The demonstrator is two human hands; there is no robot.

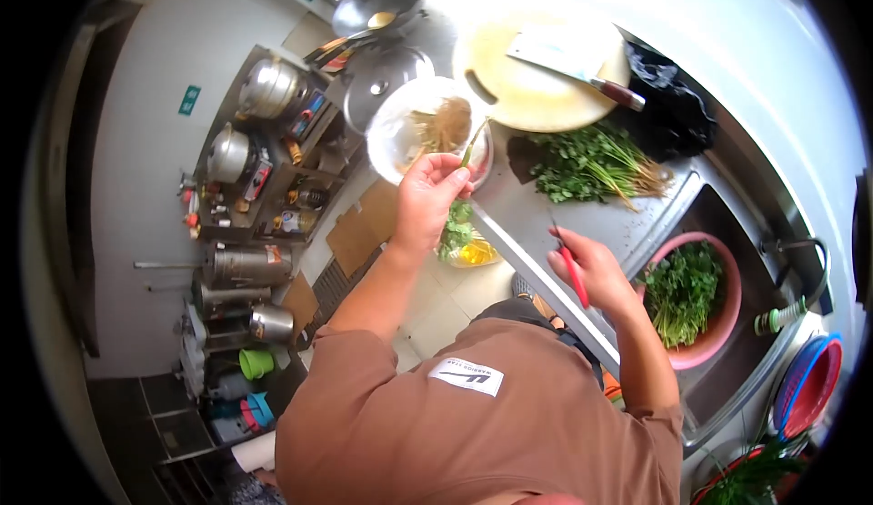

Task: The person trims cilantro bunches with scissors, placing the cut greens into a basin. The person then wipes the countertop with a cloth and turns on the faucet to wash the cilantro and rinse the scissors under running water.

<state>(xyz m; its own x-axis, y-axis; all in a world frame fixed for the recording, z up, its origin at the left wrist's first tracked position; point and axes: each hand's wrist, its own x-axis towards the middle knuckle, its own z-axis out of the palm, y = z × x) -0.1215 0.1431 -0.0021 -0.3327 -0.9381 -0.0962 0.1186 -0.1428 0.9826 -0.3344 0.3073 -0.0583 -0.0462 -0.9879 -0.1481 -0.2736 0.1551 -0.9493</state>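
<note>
My left hand [432, 198] pinches a leafy herb sprig [469, 152]. Its pale stem end points up past my fingertips, and green leaves show below the hand. Just behind is a white basin [386, 137] with brown, root-like trimmings [446, 125] in it. My right hand [593, 271] is closed around the red handle of a small knife [573, 276]; its thin dark blade points away from me, apart from the sprig. A bunch of leafy herbs [591, 164] with brownish roots lies on the metal counter [536, 219]. More greens [682, 291] fill a pink basin [723, 323] in the sink.
A cleaver [555, 55] rests on a round cutting board [500, 41] at the back. Beside it is a black plastic bag [673, 114]. A wok [386, 0] and a pot lid [373, 87] stand back left. Shelves with pots [245, 264] line the left wall; a tap [800, 246] is at right.
</note>
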